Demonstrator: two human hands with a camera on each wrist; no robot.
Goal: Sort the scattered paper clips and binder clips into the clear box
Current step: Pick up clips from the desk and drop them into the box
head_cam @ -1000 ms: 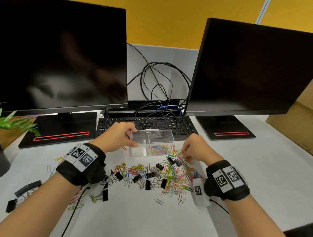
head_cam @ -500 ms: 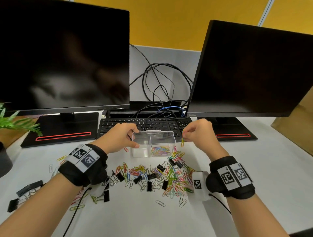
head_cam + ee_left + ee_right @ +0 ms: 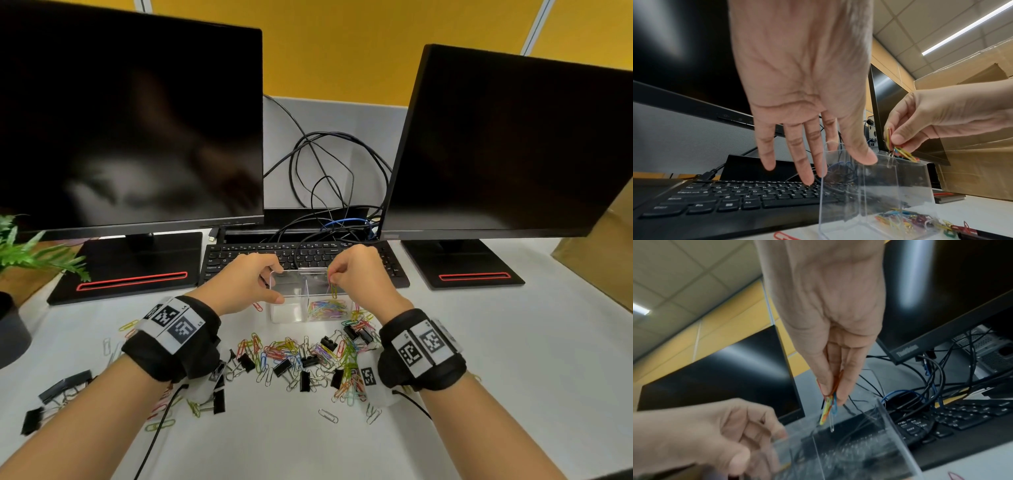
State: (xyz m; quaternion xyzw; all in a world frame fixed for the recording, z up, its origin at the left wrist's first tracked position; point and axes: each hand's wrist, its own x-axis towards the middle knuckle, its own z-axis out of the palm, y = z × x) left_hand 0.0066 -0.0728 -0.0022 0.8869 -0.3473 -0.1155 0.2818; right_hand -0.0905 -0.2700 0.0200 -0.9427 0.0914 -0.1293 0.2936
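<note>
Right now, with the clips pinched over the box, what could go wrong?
1. The right hand pinches several paper clips close to the clear box rim; on release, some could glance off and land outside.
2. They hang near the divider; a stray one might drop into the left compartment.
3. The left hand only grips one end, so a bump could tip the light box.

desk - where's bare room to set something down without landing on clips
Bare desk lies right of the right hand, in front of the right monitor stand. Another bare strip lies between the forearms, near the edge. Crowded: the clip pile before the box, and the left side.
</note>
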